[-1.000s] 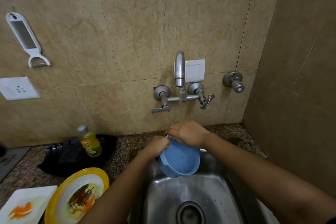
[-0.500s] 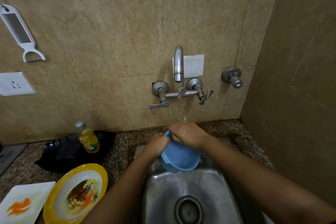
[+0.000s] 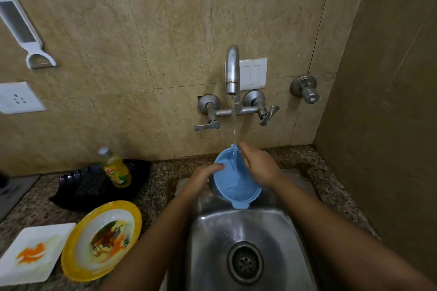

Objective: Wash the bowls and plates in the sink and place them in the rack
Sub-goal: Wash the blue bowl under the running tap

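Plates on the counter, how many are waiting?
2. The white square plate lies at the far left; the yellow-rimmed round plate sits beside it, nearer the sink. More may lie off-frame.

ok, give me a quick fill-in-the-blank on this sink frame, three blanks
1. Water from the tap runs onto the ____ bowl.
2. The ____ hand grips the bowl's rim on the soap bottle side.
3. The square white plate lies beside a ____-rimmed round plate.

Missing words: blue; left; yellow.
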